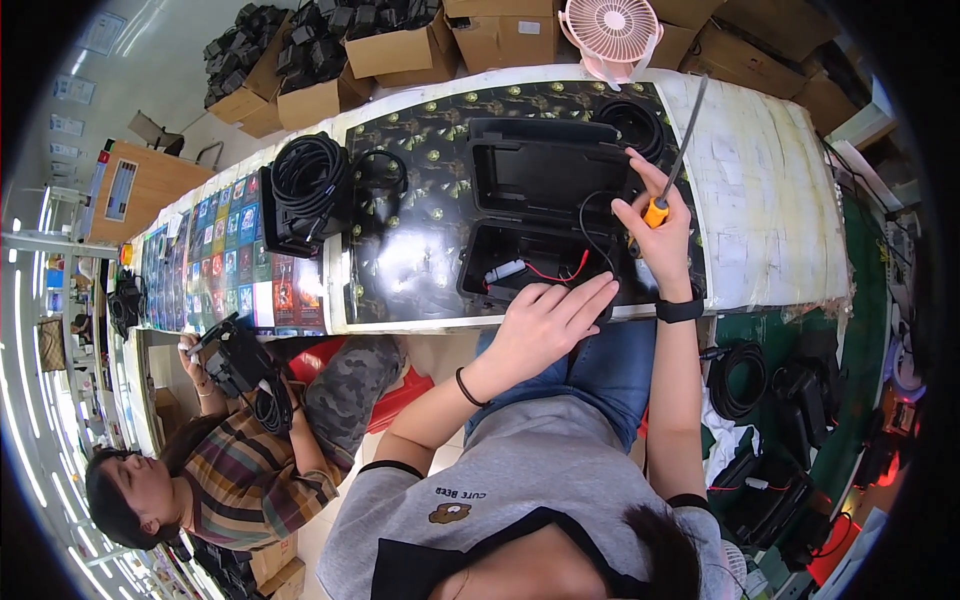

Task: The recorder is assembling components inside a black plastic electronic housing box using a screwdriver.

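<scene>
The two hands are apart from each other, each in its own pose. The right hand (663, 238) is raised over the bench (770, 200), its forearm reaching straight from the body, and it is closed on the orange handle of a screwdriver (655, 213), whose long shaft points away from the person and slightly to the right. The left hand (545, 325) is lower and to the left, its forearm slanting inward, the back of the hand upward and the fingers stretched at the near side of an open black case (510, 238). Whether these fingers grip something underneath, I cannot tell. Just beyond them, in the case, there are a red wire (548, 274) and a pale connector (506, 270). A coiled black cable (656, 137) lies beyond the right hand.
</scene>
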The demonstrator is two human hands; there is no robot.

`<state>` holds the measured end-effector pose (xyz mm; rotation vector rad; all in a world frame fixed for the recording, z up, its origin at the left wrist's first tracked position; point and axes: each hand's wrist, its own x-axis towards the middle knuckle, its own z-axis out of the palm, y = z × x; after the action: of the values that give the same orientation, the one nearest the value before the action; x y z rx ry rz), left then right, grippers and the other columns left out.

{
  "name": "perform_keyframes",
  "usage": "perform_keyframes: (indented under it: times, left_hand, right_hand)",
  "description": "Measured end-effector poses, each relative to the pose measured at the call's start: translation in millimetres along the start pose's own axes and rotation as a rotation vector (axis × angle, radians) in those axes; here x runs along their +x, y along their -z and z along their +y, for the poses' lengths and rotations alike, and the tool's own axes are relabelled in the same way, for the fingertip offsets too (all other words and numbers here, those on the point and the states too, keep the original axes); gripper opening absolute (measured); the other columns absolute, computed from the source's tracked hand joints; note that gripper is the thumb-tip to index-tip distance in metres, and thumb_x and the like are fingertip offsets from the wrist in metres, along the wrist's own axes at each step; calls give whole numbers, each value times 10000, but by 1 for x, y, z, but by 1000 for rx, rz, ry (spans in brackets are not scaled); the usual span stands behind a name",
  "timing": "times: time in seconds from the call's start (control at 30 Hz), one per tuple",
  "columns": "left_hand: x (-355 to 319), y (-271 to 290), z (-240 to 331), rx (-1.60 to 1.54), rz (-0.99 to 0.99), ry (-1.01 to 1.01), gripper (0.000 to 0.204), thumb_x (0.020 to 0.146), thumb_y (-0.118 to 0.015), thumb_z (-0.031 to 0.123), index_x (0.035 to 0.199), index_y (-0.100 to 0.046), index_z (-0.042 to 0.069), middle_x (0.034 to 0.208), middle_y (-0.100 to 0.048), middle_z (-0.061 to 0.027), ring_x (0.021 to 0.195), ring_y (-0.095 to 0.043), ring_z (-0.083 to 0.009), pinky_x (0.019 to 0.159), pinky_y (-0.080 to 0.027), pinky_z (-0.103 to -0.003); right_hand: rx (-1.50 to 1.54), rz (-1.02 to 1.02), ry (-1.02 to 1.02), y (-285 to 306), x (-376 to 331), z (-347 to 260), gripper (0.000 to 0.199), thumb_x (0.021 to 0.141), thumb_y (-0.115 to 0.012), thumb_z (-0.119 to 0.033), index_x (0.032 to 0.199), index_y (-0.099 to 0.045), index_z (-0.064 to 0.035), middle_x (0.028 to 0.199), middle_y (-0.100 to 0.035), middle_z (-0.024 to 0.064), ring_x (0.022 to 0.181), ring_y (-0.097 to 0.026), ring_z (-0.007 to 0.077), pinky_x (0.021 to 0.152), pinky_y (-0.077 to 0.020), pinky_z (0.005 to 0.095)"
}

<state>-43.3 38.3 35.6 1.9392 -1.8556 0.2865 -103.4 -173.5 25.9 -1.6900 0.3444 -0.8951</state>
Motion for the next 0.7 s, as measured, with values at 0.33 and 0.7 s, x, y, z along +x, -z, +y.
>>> perform_keyframes:
  times: [0.33, 0.7]
  left_hand:
    - [-10, -13, 0, 11, 77, 2, 538, 771, -754, 304, 1243, -628, 79, 1154, -649, -11, 882, -603, -139, 808, -462, -287]
    - [5, -21, -10, 38, 61, 19, 243, 770, -707, 318, 850, -593, 119, 828, -544, -6, 830, -565, -181, 693, -462, -290]
  right_hand:
    - [44, -66, -68, -1, 5, -2, 483, 816, -699, 70, 1278, -613, -40, 1439, -554, 80, 650, -442, 4, 638, -407, 163]
    - [109, 19, -12, -14, -4, -37, 376, 827, -743, 36, 1187, -651, -24, 1177, -709, 68, 628, -436, -14, 584, -367, 151]
